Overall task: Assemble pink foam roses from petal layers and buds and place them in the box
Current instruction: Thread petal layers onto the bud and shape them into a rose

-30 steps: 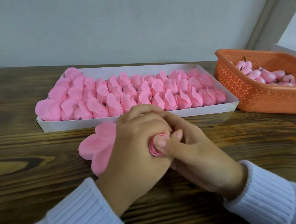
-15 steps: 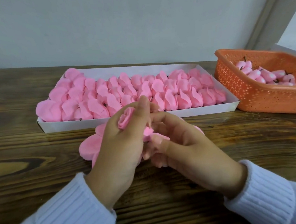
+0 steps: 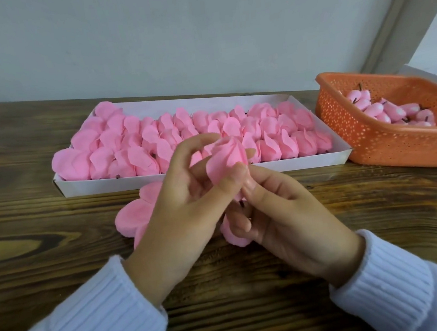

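Observation:
A pink foam rose is lifted above the table between both hands. My left hand holds it with thumb and fingers curled round its petals. My right hand pinches its base from below, where a short dark stem shows. A flat stack of pink petal layers lies on the table under my left hand; another pink petal piece shows under my right fingers. Behind stands the white box, filled with several rows of finished pink roses.
An orange perforated basket with several pink buds stands at the right, close to the box's end. The dark wooden table runs up to a grey wall behind the box.
The hands have lifted from the table and parted; the rose has risen from the petal stack and its petals now stand wrapped up around the bud.

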`<state>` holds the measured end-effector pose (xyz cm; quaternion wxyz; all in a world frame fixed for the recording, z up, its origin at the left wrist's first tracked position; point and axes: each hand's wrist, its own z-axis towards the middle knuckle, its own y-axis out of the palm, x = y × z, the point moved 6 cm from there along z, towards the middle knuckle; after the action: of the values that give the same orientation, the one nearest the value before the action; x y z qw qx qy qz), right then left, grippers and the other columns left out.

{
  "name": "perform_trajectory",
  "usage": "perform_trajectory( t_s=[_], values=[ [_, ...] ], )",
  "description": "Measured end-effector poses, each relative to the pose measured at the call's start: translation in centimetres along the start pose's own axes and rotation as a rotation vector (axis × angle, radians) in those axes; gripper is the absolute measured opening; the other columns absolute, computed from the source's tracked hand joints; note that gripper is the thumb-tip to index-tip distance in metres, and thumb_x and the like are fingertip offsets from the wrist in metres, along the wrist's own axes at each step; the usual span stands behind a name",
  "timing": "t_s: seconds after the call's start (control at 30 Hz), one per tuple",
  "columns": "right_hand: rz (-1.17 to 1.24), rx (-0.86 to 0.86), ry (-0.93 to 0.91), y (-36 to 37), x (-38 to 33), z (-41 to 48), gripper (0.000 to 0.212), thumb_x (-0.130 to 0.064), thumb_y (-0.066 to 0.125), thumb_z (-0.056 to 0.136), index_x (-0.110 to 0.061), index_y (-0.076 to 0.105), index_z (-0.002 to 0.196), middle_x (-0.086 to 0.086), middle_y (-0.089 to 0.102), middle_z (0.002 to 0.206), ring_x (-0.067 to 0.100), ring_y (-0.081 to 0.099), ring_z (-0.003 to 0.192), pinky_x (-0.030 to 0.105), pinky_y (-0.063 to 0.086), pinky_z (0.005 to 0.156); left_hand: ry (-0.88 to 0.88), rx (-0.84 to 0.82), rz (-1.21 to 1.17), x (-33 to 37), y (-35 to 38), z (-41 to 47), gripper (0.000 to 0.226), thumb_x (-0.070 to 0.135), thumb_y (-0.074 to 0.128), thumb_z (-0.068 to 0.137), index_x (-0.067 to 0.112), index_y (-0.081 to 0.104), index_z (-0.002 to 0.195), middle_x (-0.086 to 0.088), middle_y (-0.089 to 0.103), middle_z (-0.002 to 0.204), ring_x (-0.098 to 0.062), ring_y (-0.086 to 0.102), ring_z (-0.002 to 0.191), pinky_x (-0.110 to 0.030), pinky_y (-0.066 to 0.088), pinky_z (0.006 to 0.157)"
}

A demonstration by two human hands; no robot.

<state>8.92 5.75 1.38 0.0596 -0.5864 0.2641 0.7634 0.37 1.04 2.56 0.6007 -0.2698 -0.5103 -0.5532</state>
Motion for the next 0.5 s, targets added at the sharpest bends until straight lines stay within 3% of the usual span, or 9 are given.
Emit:
perform_trajectory(
  t_s=[0.17,0.37,0.43,0.5],
  values=[
    [0.147,-0.056,0.050,0.1,0.2,0.1,0.025,-0.028,0.047,0.087,-0.004,0.051,0.081,0.000,0.055,0.059,0.012,0.043,0.052,0.042,0.012,0.058,0.005,0.038,-0.024,0.2,-0.6,0.3,0.046,0.022,0.080,0.068,0.018,0.047,0.101,0.003,0.072,0.072,-0.009,0.064,0.050,-0.021,0.052,0.046],
    [0.241,-0.065,0.076,0.1,0.2,0.3,0.026,-0.029,0.052,0.085,-0.008,0.067,0.081,0.007,0.056,0.077,0.009,0.046,0.054,0.027,0.028,0.056,-0.019,-0.054,0.094,0.8,-1.5,0.7,0.030,0.029,0.072,0.069,0.017,0.054,0.090,-0.001,0.064,0.064,-0.012,0.061,0.057,-0.024,0.052,0.058],
    [0.210,-0.068,0.091,0.1,0.2,0.2,0.027,-0.029,0.050,0.086,-0.013,0.070,0.080,0.007,0.057,0.075,0.008,0.048,0.053,0.027,0.025,0.055,-0.017,-0.063,0.144,1.3,-1.5,0.9,0.038,0.025,0.081,0.068,0.014,0.051,0.088,-0.002,0.066,0.065,-0.015,0.063,0.058,-0.025,0.053,0.057],
    [0.217,-0.023,0.105,-0.3,0.2,0.3,0.023,-0.027,0.052,0.085,-0.013,0.070,0.086,0.005,0.064,0.075,0.009,0.055,0.054,0.020,0.033,0.052,0.012,-0.014,0.222,2.2,-1.8,1.5,0.039,0.030,0.078,0.066,0.018,0.050,0.090,0.000,0.070,0.068,-0.011,0.066,0.060,-0.021,0.053,0.058]
  ],
)
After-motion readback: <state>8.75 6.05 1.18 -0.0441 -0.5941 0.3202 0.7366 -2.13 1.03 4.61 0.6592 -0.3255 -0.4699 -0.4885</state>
